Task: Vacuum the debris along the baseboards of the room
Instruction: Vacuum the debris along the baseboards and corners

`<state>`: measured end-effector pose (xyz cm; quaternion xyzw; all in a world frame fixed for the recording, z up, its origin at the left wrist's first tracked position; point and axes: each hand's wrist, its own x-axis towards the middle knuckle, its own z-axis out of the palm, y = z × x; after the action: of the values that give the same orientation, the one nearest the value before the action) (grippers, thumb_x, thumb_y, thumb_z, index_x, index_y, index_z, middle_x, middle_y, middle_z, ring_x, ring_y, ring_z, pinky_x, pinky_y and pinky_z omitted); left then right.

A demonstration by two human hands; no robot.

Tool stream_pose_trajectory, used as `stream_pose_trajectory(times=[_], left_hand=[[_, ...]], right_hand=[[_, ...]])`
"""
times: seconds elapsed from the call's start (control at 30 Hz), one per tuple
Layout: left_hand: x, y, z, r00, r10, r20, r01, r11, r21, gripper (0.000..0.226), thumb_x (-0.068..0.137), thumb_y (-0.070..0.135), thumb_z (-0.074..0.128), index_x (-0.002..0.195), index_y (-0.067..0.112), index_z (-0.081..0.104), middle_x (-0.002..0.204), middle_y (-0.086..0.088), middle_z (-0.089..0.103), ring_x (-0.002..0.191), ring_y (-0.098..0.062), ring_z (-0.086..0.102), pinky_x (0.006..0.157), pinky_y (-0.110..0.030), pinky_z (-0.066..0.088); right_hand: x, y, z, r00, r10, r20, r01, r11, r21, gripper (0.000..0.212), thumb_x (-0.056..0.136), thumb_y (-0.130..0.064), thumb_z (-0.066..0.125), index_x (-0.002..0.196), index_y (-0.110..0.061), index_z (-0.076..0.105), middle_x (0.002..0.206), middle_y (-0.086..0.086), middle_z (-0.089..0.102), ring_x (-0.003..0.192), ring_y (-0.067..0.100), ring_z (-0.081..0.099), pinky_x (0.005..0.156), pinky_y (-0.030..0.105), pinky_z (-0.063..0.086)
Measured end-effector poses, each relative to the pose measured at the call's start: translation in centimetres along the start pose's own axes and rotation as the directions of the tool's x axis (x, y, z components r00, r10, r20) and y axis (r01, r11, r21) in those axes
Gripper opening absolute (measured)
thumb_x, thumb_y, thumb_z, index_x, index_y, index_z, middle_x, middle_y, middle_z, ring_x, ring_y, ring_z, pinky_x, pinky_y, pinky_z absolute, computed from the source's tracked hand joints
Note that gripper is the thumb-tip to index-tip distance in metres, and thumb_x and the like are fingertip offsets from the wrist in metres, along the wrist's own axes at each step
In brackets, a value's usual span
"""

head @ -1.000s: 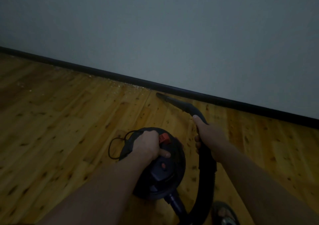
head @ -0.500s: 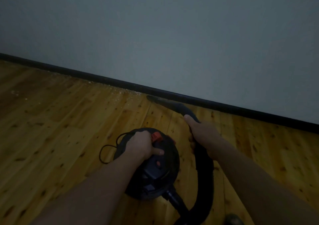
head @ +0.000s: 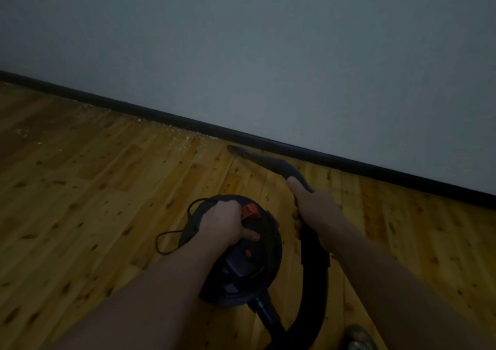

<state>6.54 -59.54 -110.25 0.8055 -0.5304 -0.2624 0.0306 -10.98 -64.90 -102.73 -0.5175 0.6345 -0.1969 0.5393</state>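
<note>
Beside the baseboard (head: pixel 268 141), debris (head: pixel 188 137) is lying just left of the nozzle (head: pixel 249 156). Right hand (head: pixel 314 205) is gripping the hose (head: pixel 312 269), which looks light and flexible; best held near its stiff nozzle. Left hand (head: pixel 222 222) is gripping the vacuum (head: pixel 249 264) by its top handle, apparently heavier, rigid. Both forearms are reaching forward and down.

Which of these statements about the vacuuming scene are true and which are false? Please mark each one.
1. The right hand grips the black hose. True.
2. The left hand rests flat on the floor. False: it grips the top of the vacuum body.
3. The nozzle points toward the baseboard. True.
4. Pale debris lies to the right of the nozzle. False: it lies to its left, beside the baseboard.
5. The floor is carpet. False: the wooden floor shows planks.
</note>
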Motion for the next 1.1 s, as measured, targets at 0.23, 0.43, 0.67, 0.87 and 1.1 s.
stream_pose_trajectory(times=[0.23, 0.43, 0.67, 0.87, 1.1], left_hand=[[0.6, -0.1, -0.1, 1.000, 0.010, 0.025, -0.011, 1.000, 0.023, 0.061, 0.066, 0.063, 0.088, 0.075, 0.018, 0.049, 0.073, 0.000, 0.056, 0.060, -0.017, 0.053, 0.048, -0.032, 0.035], [0.7, -0.1, 0.0, 0.999, 0.016, 0.033, -0.016, 1.000, 0.023, 0.061, 0.067, 0.063, 0.088, 0.079, 0.017, 0.050, 0.077, -0.001, 0.058, 0.065, -0.018, 0.055, 0.049, -0.032, 0.037], [0.5, -0.1, 0.0, 1.000, 0.009, 0.029, -0.010, 0.999, 0.042, 0.063, 0.067, 0.063, 0.088, 0.077, 0.019, 0.045, 0.077, 0.000, 0.056, 0.063, -0.016, 0.053, 0.048, -0.031, 0.036], [-0.9, -1.0, 0.3, 0.999, -0.009, 0.041, 0.008, 0.999, 0.032, 0.062, 0.068, 0.062, 0.088, 0.086, 0.017, 0.049, 0.084, -0.001, 0.059, 0.072, -0.018, 0.057, 0.054, -0.032, 0.041], [-3.2, -3.4, 0.1, 0.998, -0.058, 0.030, 0.058, 0.998, -0.012, 0.061, 0.069, 0.061, 0.088, 0.087, 0.017, 0.049, 0.086, -0.002, 0.056, 0.077, -0.022, 0.059, 0.060, -0.036, 0.048]], right_hand=[[0.6, -0.1, -0.5, 0.997, 0.028, -0.078, -0.026, 0.999, 0.024, 0.052, 0.099, -0.057, 0.056, 0.088, -0.007, 0.065, 0.063, 0.007, 0.058, 0.056, 0.024, 0.057, 0.057, 0.037, 0.053], [0.0, -0.6, -0.2, 0.997, 0.014, -0.079, -0.012, 1.000, 0.018, 0.050, 0.100, -0.054, 0.058, 0.084, -0.007, 0.063, 0.062, 0.009, 0.058, 0.054, 0.025, 0.057, 0.055, 0.036, 0.052], [-1.1, -0.1, -0.9, 0.997, 0.007, -0.080, -0.005, 1.000, 0.020, 0.047, 0.100, -0.054, 0.056, 0.087, -0.010, 0.065, 0.065, 0.007, 0.057, 0.055, 0.022, 0.055, 0.054, 0.033, 0.050], [-2.6, -0.1, -0.1, 0.999, 0.036, -0.020, -0.035, 0.999, 0.012, 0.046, 0.100, -0.053, 0.058, 0.086, -0.010, 0.065, 0.062, 0.006, 0.057, 0.051, 0.021, 0.054, 0.050, 0.031, 0.050], [-4.2, 0.2, 2.4, 0.996, 0.026, 0.084, -0.024, 0.999, -0.021, 0.044, 0.099, -0.056, 0.058, 0.088, -0.013, 0.062, 0.059, 0.003, 0.055, 0.045, 0.017, 0.052, 0.050, 0.030, 0.049]])
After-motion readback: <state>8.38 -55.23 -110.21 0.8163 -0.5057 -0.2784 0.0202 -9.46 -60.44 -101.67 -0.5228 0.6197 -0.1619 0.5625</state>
